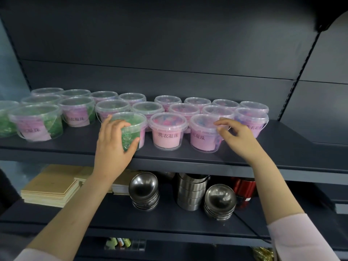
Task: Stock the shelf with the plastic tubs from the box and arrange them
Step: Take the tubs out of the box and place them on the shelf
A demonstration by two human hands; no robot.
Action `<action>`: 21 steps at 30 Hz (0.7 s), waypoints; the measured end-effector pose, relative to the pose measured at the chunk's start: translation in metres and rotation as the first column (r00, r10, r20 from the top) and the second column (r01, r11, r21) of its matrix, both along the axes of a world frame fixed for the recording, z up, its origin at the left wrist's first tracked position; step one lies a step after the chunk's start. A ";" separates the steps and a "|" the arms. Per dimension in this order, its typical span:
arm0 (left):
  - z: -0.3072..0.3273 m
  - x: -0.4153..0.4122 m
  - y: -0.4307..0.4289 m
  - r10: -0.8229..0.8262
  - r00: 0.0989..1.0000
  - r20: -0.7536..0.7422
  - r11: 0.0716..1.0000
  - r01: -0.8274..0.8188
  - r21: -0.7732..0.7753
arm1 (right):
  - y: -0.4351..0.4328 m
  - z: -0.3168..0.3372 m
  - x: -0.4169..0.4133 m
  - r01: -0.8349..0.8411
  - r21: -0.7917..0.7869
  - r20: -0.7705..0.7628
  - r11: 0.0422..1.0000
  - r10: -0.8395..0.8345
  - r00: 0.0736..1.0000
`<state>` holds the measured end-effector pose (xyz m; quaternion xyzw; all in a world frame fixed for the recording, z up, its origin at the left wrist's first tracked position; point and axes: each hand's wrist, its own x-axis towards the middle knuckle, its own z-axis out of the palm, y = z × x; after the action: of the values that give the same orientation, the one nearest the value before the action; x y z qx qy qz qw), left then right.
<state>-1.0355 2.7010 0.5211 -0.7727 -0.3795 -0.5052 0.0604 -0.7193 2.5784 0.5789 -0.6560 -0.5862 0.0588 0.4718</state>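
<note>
Green tub [132, 122] inside left grip [111, 146]; pink tub [203, 138] beside right grip [239, 136].

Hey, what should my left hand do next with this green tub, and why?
Probably twist the green tub your left hand grips until its pink label faces front: the label now points right, while the neighbouring pink tub shows its label forward.

Pink tub labels [168, 136] read 洗衣凝珠 (several tubs).
</note>
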 end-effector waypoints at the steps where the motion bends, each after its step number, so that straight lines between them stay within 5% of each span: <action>1: 0.000 0.000 0.000 0.000 1.000 0.000 1.000 0.000 0.000 | 0.001 0.000 0.001 0.004 0.006 0.027 1.000 -0.004 1.000; 4: 0.000 0.000 0.000 0.005 1.000 -0.002 1.000 -0.005 -0.002 | 0.003 -0.005 0.000 0.064 0.052 0.079 0.997 -0.068 0.995; 12: 0.000 -0.001 0.000 0.005 1.000 -0.010 1.000 -0.005 -0.027 | 0.005 0.004 0.018 -0.036 -0.081 -0.094 0.996 0.029 0.995; 18: 0.005 -0.011 0.001 -0.064 0.997 -0.034 0.997 0.062 -0.048 | 0.001 0.002 -0.008 0.065 0.237 0.206 0.969 -0.115 0.972; 21: 0.011 -0.033 0.006 -0.113 0.992 -0.064 0.990 0.107 -0.095 | 0.004 0.011 -0.054 -0.013 0.336 0.326 0.942 -0.103 0.940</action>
<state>-1.0688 2.7067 0.5324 -0.8115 -0.3568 -0.4627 0.0103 -0.7728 2.5829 0.5895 -0.5805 -0.6446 -0.1658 0.4691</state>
